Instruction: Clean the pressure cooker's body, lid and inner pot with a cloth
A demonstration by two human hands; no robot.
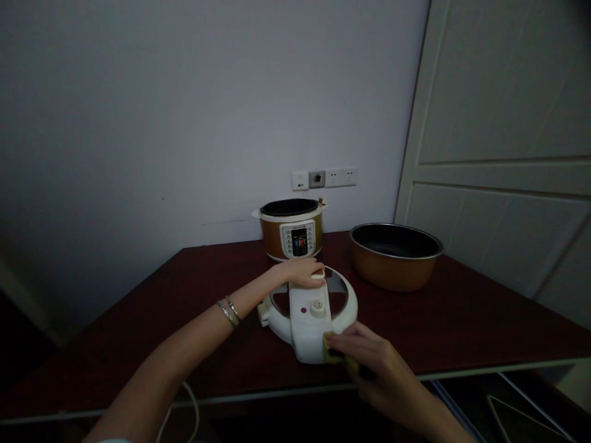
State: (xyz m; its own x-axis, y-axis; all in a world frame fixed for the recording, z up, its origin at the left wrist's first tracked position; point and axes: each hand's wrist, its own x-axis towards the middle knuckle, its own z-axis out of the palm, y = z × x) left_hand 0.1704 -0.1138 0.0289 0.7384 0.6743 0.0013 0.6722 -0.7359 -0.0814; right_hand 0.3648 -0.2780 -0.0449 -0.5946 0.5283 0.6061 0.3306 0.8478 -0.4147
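Note:
A white pressure cooker lid with clear or shiny side panels lies on the dark red table. A knob-like valve and a small red dot show on its broad handle bar. My left hand is closed over the far end of that bar. At the near right edge of the lid, my right hand grips a yellow cloth with dark patches and presses it against the white plastic. The fingers partly hide the cloth, so its full shape cannot be made out.
Behind the lid stands the pressure cooker body, its control panel facing me. A brown inner pot with a dark inside sits to the right. Wall sockets are above, a white door at right, and a pale cable hangs by the table's front edge.

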